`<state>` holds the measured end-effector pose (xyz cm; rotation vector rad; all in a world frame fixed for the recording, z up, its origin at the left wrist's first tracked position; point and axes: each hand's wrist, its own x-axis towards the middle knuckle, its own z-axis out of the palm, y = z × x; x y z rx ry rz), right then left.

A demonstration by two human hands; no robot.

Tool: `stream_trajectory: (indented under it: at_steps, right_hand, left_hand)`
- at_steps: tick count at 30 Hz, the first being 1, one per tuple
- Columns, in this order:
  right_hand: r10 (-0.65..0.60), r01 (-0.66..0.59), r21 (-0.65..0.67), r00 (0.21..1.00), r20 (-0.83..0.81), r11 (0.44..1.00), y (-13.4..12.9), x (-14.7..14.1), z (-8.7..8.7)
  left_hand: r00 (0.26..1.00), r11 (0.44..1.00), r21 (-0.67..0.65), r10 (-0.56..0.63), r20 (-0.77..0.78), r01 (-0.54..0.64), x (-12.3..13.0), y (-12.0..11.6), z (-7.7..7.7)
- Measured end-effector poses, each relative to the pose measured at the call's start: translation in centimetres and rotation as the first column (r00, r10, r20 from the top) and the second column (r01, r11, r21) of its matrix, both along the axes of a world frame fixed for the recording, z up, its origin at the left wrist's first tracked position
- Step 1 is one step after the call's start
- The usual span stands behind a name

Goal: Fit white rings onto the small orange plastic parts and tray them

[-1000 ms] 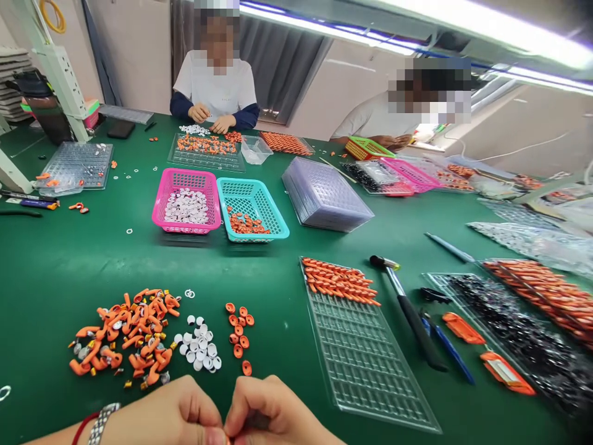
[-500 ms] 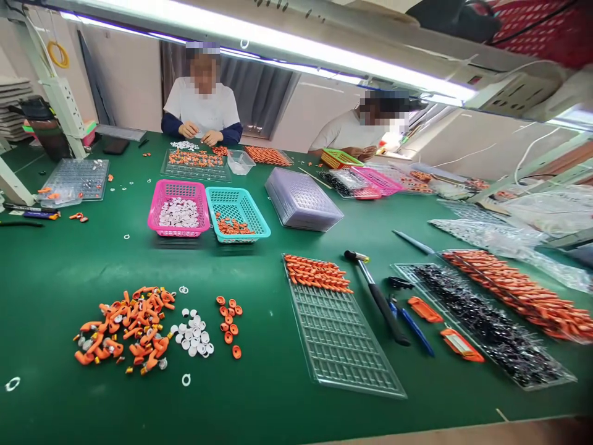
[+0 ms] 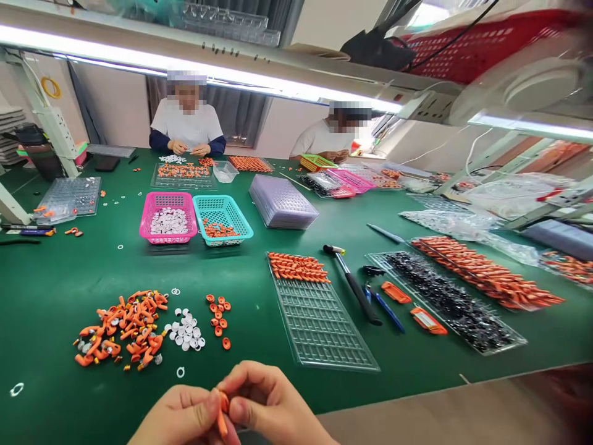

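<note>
At the near edge of the table, my left hand (image 3: 183, 415) pinches a small orange curved plastic part (image 3: 223, 421) between thumb and fingers. My right hand (image 3: 271, 405) meets it from the other side, its thumb and fingertips closed on the upper end of the same part. The fingers hide much of it. Just beyond lie a pile of orange curved parts with metal ends (image 3: 125, 327), a cluster of white round caps (image 3: 186, 332) and several orange round cups (image 3: 217, 315). A white ring (image 3: 180, 372) lies close to my left hand.
A clear tray (image 3: 328, 330) holds orange parts in its far rows. Right of it are a hammer (image 3: 354, 284), blue-handled pliers (image 3: 389, 312) and a tray of black pieces (image 3: 456, 303). Pink (image 3: 144, 216) and turquoise (image 3: 248, 230) baskets stand farther back. Two people sit across the table.
Both my hands have come into view at the bottom, holding an orange part together. The camera view has shifted, so the table's things appear further left.
</note>
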<state>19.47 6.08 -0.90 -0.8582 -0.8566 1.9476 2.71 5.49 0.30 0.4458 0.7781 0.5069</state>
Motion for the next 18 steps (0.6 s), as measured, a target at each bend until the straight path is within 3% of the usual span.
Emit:
stream_trajectory:
  at_steps: [6, 12, 15, 18]
  right_hand:
    - [-0.047, 0.048, 0.018, 0.997, -0.054, 0.999, -0.6, -0.7, -1.1]
    - [-0.089, 0.089, -0.001, 0.994, -0.06, 0.996, -0.7, -0.9, -0.9]
    - [-0.086, 0.087, 0.011, 0.994, -0.07, 0.996, -0.9, -0.8, -0.7]
    - [-0.107, 0.111, 0.072, 0.993, -0.054, 0.991, -1.2, -0.7, -0.5]
  left_hand:
    - [0.995, 0.995, -0.053, 0.092, 0.044, -0.09, -0.1, -0.5, 0.8]
    - [0.993, 0.991, -0.075, 0.112, 0.048, -0.108, 0.1, -0.5, 1.1]
    - [0.996, 0.996, -0.01, 0.087, -0.024, -0.087, 0.1, -0.6, 0.8]
    - [0.975, 0.98, 0.196, 0.074, -0.21, -0.032, -0.3, -1.0, 0.4]
